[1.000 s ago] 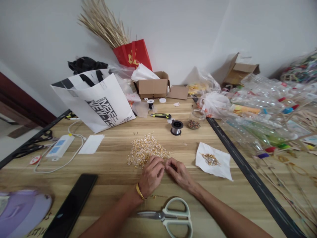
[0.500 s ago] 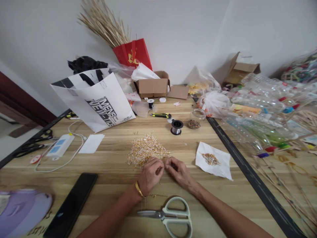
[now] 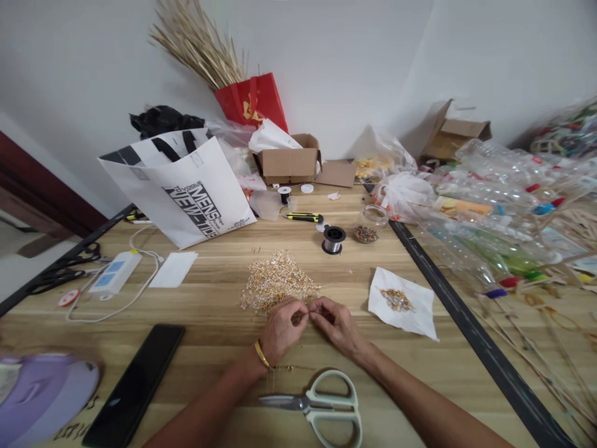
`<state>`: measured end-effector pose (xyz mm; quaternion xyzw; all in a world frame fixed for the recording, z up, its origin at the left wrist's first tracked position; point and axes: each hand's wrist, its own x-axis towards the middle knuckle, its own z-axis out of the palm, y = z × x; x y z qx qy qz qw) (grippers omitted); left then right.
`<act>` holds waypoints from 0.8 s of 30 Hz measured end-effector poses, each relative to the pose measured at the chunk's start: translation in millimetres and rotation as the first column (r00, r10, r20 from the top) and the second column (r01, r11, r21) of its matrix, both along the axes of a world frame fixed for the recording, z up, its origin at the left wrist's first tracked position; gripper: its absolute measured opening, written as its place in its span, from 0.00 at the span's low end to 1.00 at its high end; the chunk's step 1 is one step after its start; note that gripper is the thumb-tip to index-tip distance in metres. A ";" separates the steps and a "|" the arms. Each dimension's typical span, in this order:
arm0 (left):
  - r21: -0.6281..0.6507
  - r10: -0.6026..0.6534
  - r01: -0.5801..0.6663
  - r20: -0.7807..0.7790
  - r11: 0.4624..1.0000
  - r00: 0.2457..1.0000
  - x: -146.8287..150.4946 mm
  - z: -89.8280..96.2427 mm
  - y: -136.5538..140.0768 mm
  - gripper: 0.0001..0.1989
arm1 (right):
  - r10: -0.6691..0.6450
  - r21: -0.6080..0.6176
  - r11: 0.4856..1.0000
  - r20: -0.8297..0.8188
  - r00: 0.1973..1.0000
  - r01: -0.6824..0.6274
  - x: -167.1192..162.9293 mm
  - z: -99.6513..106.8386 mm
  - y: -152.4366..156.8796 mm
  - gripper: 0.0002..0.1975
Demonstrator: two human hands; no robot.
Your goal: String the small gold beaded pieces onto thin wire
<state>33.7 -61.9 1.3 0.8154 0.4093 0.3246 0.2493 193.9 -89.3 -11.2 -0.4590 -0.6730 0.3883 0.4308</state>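
Observation:
A loose pile of gold and clear beaded strands (image 3: 277, 280) lies mid-table. At its near edge my left hand (image 3: 284, 326), with a gold bangle on the wrist, is closed in a pinch. My right hand (image 3: 338, 326) pinches too, fingertips nearly touching those of the left. What sits between the fingers is too small to make out. Below the hands a thin gold chain (image 3: 293, 368) lies on the wood, partly by the left wrist. Nearer me rests a pair of scissors (image 3: 321, 403) with pale handles, blades pointing left.
White paper (image 3: 424, 312) with a small heap of beads lies right. Beyond the pile stand a wire spool (image 3: 333, 239), a bead jar (image 3: 366, 233) and a yellow cutter (image 3: 303, 217). A phone (image 3: 135, 386) lies left, plastic bottles (image 3: 494, 193) at right.
My right fingertips have shifted slightly left, closer to my left hand. The view has moved a touch; the other things lie as before.

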 end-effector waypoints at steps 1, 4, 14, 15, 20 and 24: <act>0.006 -0.004 0.004 -0.004 1.000 1.000 0.0 -0.1 -0.3 0.07 | 0.000 0.001 1.000 0.006 1.000 0.000 -0.1 0.1 -0.1 0.05; 0.019 -0.012 0.012 -0.002 1.000 1.000 0.3 0.4 -1.3 0.07 | -0.009 0.006 1.000 0.033 0.999 0.008 -0.4 0.1 -0.4 0.05; -0.020 0.036 -0.036 -0.002 0.999 0.999 1.3 3.9 -2.8 0.07 | -0.017 0.059 0.998 0.092 0.996 0.011 0.1 -2.3 -1.9 0.07; -0.031 0.043 -0.043 0.003 0.999 0.999 1.3 4.0 -2.8 0.06 | -0.015 0.060 0.998 0.097 0.995 0.009 0.1 -2.6 -1.9 0.07; -0.115 0.059 -0.054 0.048 0.992 0.997 1.1 3.8 -0.6 0.06 | -0.006 0.032 0.999 0.076 0.997 0.004 -0.1 -3.8 -1.1 0.08; -0.166 0.054 -0.040 0.081 0.985 0.995 1.1 3.5 1.8 0.05 | 0.021 -0.014 1.000 0.030 0.999 -0.020 0.6 -1.9 0.0 0.08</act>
